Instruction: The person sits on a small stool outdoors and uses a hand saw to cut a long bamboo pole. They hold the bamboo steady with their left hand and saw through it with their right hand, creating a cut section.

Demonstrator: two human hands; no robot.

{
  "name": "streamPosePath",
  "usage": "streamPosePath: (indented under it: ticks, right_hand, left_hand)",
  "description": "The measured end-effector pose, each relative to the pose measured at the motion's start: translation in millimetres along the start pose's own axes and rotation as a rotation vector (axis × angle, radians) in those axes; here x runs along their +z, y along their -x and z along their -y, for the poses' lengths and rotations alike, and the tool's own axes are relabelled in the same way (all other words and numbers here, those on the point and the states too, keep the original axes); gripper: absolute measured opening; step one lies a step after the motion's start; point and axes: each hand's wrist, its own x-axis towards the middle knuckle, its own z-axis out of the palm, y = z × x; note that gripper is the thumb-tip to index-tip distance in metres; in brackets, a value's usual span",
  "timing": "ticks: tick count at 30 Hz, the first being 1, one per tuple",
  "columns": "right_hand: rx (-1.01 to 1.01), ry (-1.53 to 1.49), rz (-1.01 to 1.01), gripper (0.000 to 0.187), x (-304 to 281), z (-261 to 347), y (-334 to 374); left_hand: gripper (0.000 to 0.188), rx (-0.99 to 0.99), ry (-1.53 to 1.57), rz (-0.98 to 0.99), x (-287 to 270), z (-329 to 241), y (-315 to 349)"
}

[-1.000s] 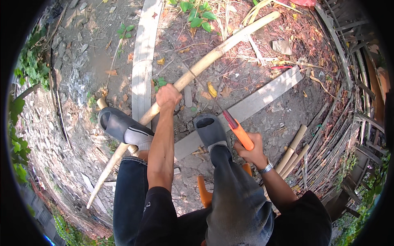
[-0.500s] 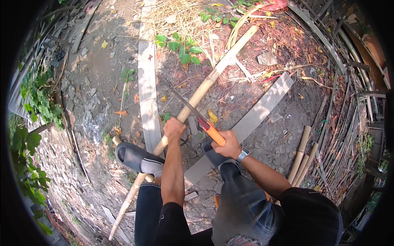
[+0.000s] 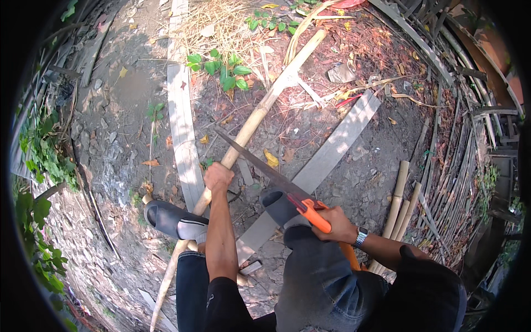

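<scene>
A long bamboo pole (image 3: 260, 112) runs diagonally from the upper middle down to the lower left. My left hand (image 3: 218, 177) is wrapped around it near its middle. In my right hand (image 3: 335, 223) is the orange handle of a hand saw (image 3: 260, 164). Its dark blade lies across the pole just beyond my left hand, crossing near the tip end. My left foot, in a dark slide sandal (image 3: 166, 218), rests by the pole's lower part. The other sandal (image 3: 279, 206) is beneath the saw's blade, near the handle.
Two flat boards lie on the dirt: one pale board (image 3: 182, 110) left of the pole, one grey board (image 3: 337, 145) slanting under my right foot. Short bamboo pieces (image 3: 397, 207) lie at right, beside a long stack of thin sticks (image 3: 462, 182). Straw (image 3: 210, 22) and leafy sprigs (image 3: 224, 70) are ahead.
My right hand has pulled the saw back toward me and to the right, so more blade shows on the near side of the pole. My left hand keeps its grip. The whole view has shifted slightly.
</scene>
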Motion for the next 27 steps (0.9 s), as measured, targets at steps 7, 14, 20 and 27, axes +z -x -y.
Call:
streamPosePath:
  ticks: [7, 14, 20, 27]
  right_hand:
    - [0.045, -0.039, -0.092, 0.02, -22, 16, 13]
    - [0.076, -0.15, -0.236, 0.018, 15, -10, -115]
    - [0.114, -0.047, -0.146, 0.017, 1, 25, -15]
    - [0.125, -0.1, -0.24, 0.016, 10, -7, -114]
  left_hand:
    - [0.033, -0.064, 0.056, 0.149, -16, -15, 7]
    - [0.03, -0.051, 0.045, 0.113, -16, -12, -3]
    - [0.034, -0.035, 0.02, 0.142, -12, -4, 3]
    - [0.034, -0.045, 0.059, 0.135, -6, -16, -3]
